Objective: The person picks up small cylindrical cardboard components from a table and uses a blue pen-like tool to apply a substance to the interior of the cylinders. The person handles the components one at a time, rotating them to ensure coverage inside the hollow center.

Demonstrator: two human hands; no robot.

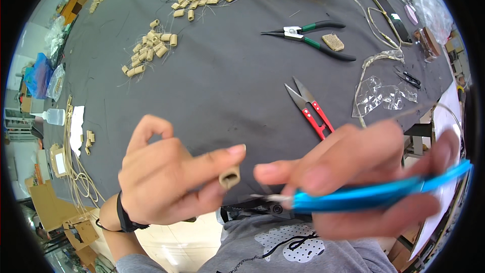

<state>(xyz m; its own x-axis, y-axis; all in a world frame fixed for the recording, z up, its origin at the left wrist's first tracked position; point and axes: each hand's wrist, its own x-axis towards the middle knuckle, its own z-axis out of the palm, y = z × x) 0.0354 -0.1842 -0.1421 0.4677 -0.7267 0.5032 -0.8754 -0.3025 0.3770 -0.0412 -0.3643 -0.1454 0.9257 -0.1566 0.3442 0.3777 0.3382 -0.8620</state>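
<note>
My left hand [172, 177] pinches a short tan tube [230, 177] between thumb and finger, its hollow end facing me. Facing it from the right is my right hand [353, 182], wrapped round a long blue-handled tool [364, 195] with a thin pale tip. Motion blurs this hand, and I cannot make out the tool's exact kind. The tip points toward the tube and stays a little apart from it. Just beyond my right fingers lie red-handled thread snips [314, 108] with their blades spread.
Two piles of tan tubes [151, 45] with loose threads lie farther off. Green-handled pliers [313, 38], a tan block [333, 42], crumpled clear plastic [384, 93] and black snips [408, 77] are at right. Coiled cord [76, 172] and a squeeze bottle [54, 116] sit at left.
</note>
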